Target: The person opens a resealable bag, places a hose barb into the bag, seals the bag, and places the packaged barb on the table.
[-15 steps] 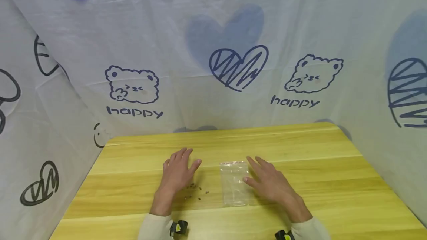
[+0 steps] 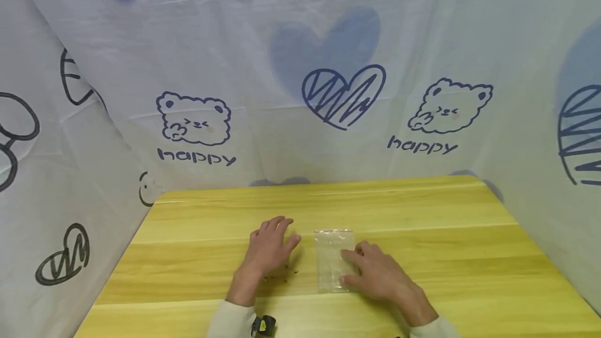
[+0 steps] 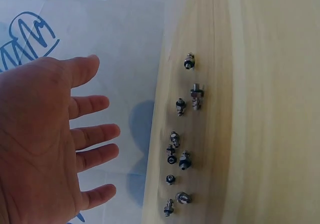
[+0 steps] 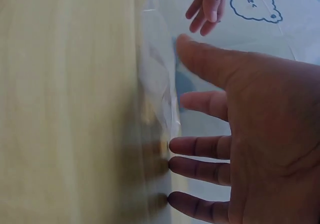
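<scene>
A clear zip bag (image 2: 331,270) with a reddish strip along its top edge lies flat on the table. My right hand (image 2: 382,275) is at the bag's right side, thumb and index finger reaching over it; in the right wrist view the lower fingertips (image 4: 175,146) are right at the tabletop. Left of the bag, my left hand (image 2: 267,249) hovers with fingers spread and nothing in them. Beneath it lie several small metal fittings (image 3: 185,160) with dark rings, scattered in a loose row. From the head view the left hand partly hides them.
The table (image 2: 188,254) has a yellow wood-grain top. A white curtain (image 2: 263,140) with hearts and bears printed on it hangs behind and at both sides of the table.
My left hand has moved right, over the small fittings. The right hand has come nearer, its thumb and index finger now farther over the bag. The head view has shifted slightly.
</scene>
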A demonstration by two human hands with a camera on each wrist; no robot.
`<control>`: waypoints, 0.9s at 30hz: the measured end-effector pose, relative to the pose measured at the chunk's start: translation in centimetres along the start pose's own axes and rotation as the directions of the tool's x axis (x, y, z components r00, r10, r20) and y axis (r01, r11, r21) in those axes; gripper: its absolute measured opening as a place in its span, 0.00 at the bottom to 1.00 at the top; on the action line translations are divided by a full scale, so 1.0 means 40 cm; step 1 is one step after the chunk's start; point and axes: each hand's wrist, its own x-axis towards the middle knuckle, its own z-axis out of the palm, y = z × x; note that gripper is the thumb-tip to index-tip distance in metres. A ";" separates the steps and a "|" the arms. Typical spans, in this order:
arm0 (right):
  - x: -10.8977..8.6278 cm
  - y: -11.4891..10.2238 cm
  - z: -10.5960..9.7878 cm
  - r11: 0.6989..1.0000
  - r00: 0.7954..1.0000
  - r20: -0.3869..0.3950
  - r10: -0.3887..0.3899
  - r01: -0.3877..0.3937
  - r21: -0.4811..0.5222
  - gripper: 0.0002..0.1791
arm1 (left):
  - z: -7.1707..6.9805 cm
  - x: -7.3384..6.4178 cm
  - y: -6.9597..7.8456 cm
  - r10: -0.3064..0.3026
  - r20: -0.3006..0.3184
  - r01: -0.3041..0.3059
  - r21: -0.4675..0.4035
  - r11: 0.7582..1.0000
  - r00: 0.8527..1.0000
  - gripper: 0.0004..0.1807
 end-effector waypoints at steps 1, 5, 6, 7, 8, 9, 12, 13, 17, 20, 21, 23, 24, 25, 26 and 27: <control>-0.002 0.000 0.002 1.000 1.000 -0.002 -0.010 0.010 -0.010 0.34 | 0.002 0.000 0.002 0.003 0.006 -0.003 -0.003 1.000 1.000 0.27; -0.004 0.001 0.009 0.999 0.999 -0.016 -0.030 0.029 -0.041 0.33 | 0.009 -0.002 0.009 0.010 0.024 -0.010 -0.018 1.000 1.000 0.26; -0.005 0.001 0.010 0.998 0.999 -0.019 -0.030 0.029 -0.048 0.32 | 0.011 -0.001 0.010 0.016 0.030 -0.015 -0.021 1.000 0.999 0.26; -0.005 0.002 0.010 0.998 0.999 -0.021 -0.030 0.029 -0.054 0.32 | 0.014 -0.001 0.013 0.026 0.036 -0.025 -0.017 1.000 0.999 0.26; -0.006 0.002 0.011 0.998 0.999 -0.022 -0.031 0.030 -0.058 0.31 | 0.017 0.000 0.016 0.038 0.046 -0.037 -0.021 0.999 0.998 0.26; -0.007 0.003 0.011 0.998 0.999 -0.022 -0.033 0.031 -0.060 0.31 | 0.021 0.001 0.018 0.052 0.056 -0.051 -0.021 0.998 0.997 0.26; -0.008 0.006 0.011 0.998 0.998 -0.025 -0.052 0.050 -0.048 0.29 | 0.032 0.002 0.029 0.088 0.099 -0.088 -0.010 0.996 0.991 0.26; -0.008 0.007 0.011 0.997 0.998 -0.026 -0.060 0.059 -0.044 0.28 | 0.035 0.001 0.033 0.101 0.117 -0.102 -0.003 0.995 0.988 0.26; -0.008 0.010 0.012 0.995 0.996 -0.022 -0.089 0.089 -0.034 0.25 | 0.042 -0.006 0.045 0.130 0.195 -0.135 0.015 0.991 0.972 0.26; -0.009 0.010 0.011 0.993 0.994 -0.018 -0.105 0.104 -0.047 0.25 | 0.047 -0.010 0.051 0.139 0.244 -0.151 0.032 0.988 0.960 0.26; -0.010 0.010 0.009 0.993 0.994 -0.017 -0.112 0.111 -0.049 0.24 | 0.049 -0.010 0.053 0.139 0.256 -0.153 0.036 0.988 0.957 0.26; -0.011 0.010 0.007 0.991 0.992 -0.021 -0.124 0.123 -0.047 0.23 | 0.053 -0.010 0.057 0.139 0.269 -0.157 0.048 0.986 0.953 0.26; -0.011 0.010 0.006 0.991 0.991 -0.026 -0.129 0.128 -0.045 0.22 | 0.055 -0.010 0.058 0.140 0.269 -0.161 0.057 0.985 0.953 0.26; -0.011 0.010 0.005 0.990 0.990 -0.030 -0.136 0.135 -0.042 0.21 | 0.056 -0.011 0.059 0.140 0.267 -0.163 0.066 0.984 0.954 0.26; -0.011 0.011 0.004 0.989 0.989 -0.034 -0.143 0.141 -0.038 0.20 | 0.056 -0.012 0.060 0.140 0.264 -0.164 0.073 0.984 0.954 0.26; -0.010 0.012 0.003 0.989 0.989 -0.035 -0.147 0.145 -0.039 0.20 | 0.056 -0.012 0.061 0.142 0.260 -0.169 0.084 0.982 0.955 0.26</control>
